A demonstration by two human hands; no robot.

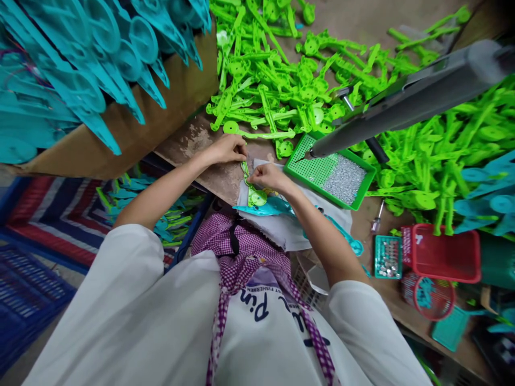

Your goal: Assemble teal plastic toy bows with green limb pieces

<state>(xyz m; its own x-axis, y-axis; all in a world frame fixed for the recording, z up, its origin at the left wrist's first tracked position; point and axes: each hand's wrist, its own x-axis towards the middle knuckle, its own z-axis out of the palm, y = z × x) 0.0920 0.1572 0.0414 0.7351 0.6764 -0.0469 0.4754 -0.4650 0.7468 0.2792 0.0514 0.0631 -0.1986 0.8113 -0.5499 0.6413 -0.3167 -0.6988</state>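
My left hand (230, 149) is closed in a pinch at the upper end of a bright green plastic part (256, 197) with a long narrow arm and a round end. Close beside it, my right hand (269, 177) has its fingers pressed together at the part's middle; what lies between them is too small to make out. Under the green part's round end lies a blue plastic part (267, 206), on a white cloth (295, 233) at the table's near edge. Something small and yellow shows by my right hand, partly hidden.
A grey power screwdriver (402, 102) slants in from the right, its bit above a green tray (322, 193) of small metal pieces. Green parts (281, 80) heap behind. A cardboard box (161, 112) of blue parts stands left; red baskets (446, 254) stand right.
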